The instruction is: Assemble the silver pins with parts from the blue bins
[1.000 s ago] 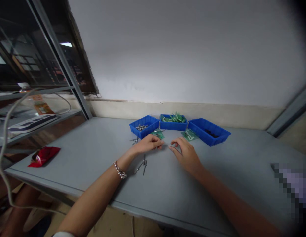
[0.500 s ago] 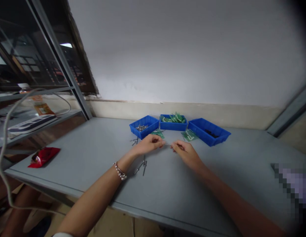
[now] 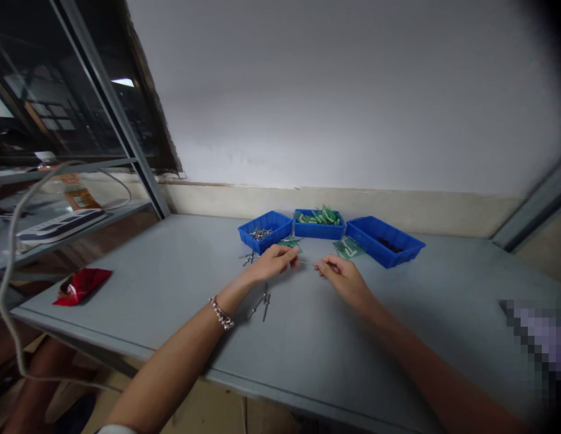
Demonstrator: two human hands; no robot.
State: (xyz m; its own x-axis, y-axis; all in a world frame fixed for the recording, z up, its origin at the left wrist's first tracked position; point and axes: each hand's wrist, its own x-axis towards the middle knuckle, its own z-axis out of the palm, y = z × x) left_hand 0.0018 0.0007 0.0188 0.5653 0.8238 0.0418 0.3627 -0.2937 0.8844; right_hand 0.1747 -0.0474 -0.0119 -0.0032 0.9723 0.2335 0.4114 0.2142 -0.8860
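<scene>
Nearest, just behind the left hand [image 3: 272, 263], a few loose metal pins [image 3: 261, 304] on the grey desk [image 3: 172, 271]. Left grip pinched narrow on one end of a thin metal rod [image 3: 307, 263]; right hand [image 3: 343, 278] pinched narrow on the other end, rod spanning the gap between both grips, low over the desk. Beyond the grips, green packets [image 3: 347, 246], then three blue trays [image 3: 264, 229] in a row. Far left of the grips, a red pouch [image 3: 81, 285].
</scene>
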